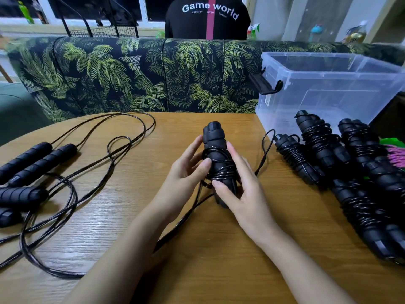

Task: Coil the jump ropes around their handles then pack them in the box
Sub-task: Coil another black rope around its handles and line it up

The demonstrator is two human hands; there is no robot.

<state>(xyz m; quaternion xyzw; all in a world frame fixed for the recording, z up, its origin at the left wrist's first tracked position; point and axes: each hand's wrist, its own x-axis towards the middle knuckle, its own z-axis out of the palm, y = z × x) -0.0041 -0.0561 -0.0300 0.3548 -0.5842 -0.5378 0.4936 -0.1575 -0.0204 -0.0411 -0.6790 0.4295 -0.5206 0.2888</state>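
At the far left of the wooden table point(142, 227) lie four loose handles point(41, 159) of black foam, side by side and pointing toward the far right, their loose cords point(114, 154) trailing in tangled loops over the tabletop. Behind the table runs a sofa point(131, 73) with a palm-leaf print, and a person in a black shirt point(208, 20) stands behind it. In the middle, the left hand point(186, 170) grips the held handles point(215, 139), a pair pressed together and standing nearly upright above the table, with its thumb laid on the wound cord point(220, 170) that circles their middle. The right hand point(238, 189) wraps the lower part of the same pair, thumb tip on the coil and fingers curled behind. A free tail point(266, 148) of the cord arcs out to the right of that hand. Further right, several coiled ropes point(322, 150) lie in a row on the table, cords wrapped round their handles. Behind them sits the clear plastic box point(285, 102), open on top, black latch point(265, 84) on its left end, with no rope to be seen inside it
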